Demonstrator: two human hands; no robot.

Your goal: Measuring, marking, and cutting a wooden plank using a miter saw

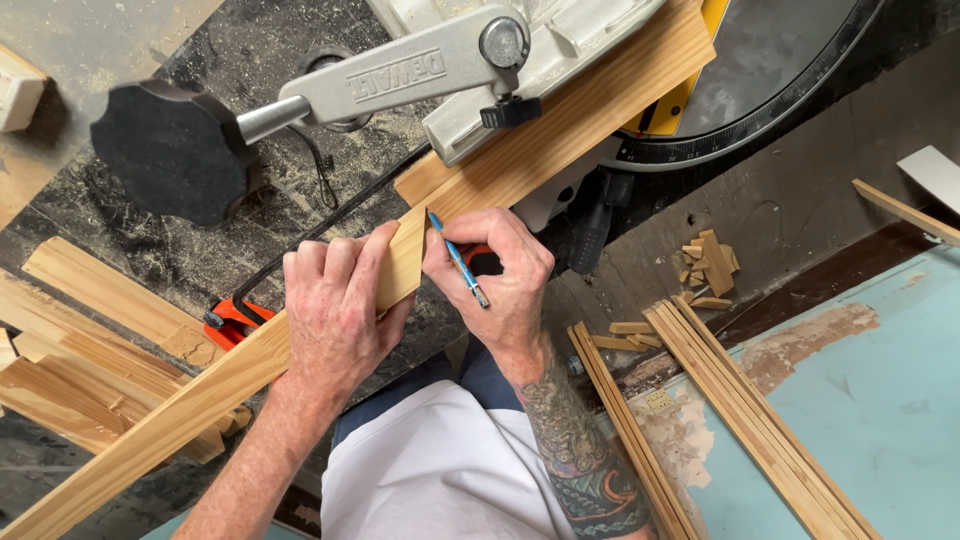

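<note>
I note a small mitred wood piece [400, 262] held against the end of a long pale board [300, 340] lying across the bench [200, 250], below the mitre saw [500, 60]. My left hand [335, 310] clamps piece and board together; my right hand [500, 285] pinches a blue pencil [457, 258]. Risk, as I judge it: the loose piece could slip under pencil pressure and skew the mark.
</note>
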